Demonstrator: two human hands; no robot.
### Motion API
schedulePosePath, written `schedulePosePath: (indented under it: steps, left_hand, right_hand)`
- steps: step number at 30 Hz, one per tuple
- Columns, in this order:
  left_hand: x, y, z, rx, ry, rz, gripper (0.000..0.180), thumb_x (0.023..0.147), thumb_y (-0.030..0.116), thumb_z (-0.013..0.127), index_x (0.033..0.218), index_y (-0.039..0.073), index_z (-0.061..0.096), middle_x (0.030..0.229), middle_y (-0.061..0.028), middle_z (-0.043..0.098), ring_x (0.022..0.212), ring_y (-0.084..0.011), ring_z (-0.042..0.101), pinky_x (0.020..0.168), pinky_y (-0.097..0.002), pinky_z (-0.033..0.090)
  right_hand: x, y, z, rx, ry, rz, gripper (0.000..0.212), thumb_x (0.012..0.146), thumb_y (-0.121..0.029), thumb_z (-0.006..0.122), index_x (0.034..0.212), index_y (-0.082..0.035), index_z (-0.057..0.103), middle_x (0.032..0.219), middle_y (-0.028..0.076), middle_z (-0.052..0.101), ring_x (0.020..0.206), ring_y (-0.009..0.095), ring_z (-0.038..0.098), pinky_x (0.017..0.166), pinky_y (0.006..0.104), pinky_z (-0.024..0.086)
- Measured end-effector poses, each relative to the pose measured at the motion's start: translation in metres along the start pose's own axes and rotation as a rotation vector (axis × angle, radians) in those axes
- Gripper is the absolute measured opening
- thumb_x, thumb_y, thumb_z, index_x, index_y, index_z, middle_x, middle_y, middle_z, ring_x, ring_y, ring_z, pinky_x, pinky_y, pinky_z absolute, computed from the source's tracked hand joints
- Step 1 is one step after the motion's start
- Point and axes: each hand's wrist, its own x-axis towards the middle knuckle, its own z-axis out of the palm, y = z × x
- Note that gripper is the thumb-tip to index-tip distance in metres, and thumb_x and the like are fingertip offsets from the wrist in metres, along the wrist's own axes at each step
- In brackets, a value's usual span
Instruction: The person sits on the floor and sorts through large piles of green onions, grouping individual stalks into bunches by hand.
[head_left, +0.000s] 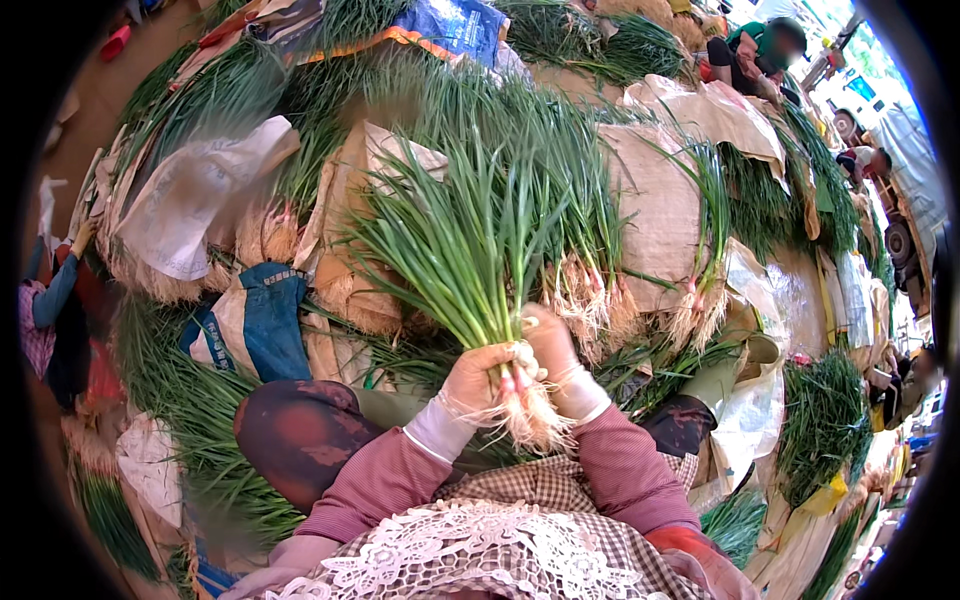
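Note:
My left hand (482,383) is wrapped round the white lower stalks of a bunch of spring onions (480,265). The long green leaves fan upward and a little left, while the pale stringy roots (535,418) hang below the fist. Close against the right side of the bunch is my right hand (556,350), its fingers curled in beside the left fingertips. What those fingers hold is hidden. Both hands appear to wear thin pale gloves. Just beyond, another spring onion clump (590,290) lies roots toward me, with a smaller clump (705,260) to its right.
Sacking (655,215) and a blue-and-white sack (255,325) lie among heaped spring onions. My bent knee (300,435) is at the left; a green boot (720,370) is at the right. Other people sit at far left (55,310) and upper right (750,60). Vehicles stand at far right.

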Motion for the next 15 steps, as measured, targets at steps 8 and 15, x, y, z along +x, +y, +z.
schedulePosePath:
  steps: [8, 15]
  left_hand:
    - [-0.006, 0.026, 0.029, -0.065, -0.083, 0.227, 0.051, 0.079, 0.018, 0.049, 0.121, -0.003, 0.031, 0.069, -0.0056, 0.051, 0.065, -0.0167, 0.05, 0.075, -0.0371, 0.042]
    - [0.005, 0.009, 0.005, -0.063, -0.163, 0.051, 0.028, 0.076, 0.015, 0.052, 0.099, 0.0, 0.048, 0.069, -0.0059, 0.054, 0.069, -0.0202, 0.051, 0.077, -0.0362, 0.04]
  right_hand:
    - [0.004, -0.018, 0.003, -1.221, -0.283, 0.231, 0.034, 0.079, -0.038, 0.048, 0.092, -0.007, 0.051, 0.071, 0.009, 0.058, 0.065, 0.02, 0.057, 0.057, 0.03, 0.045]
    - [0.047, -0.009, -0.066, -1.305, 0.191, -0.139, 0.02, 0.065, -0.019, 0.064, 0.072, -0.005, 0.052, 0.075, 0.011, 0.054, 0.068, 0.019, 0.055, 0.057, 0.0331, 0.044]
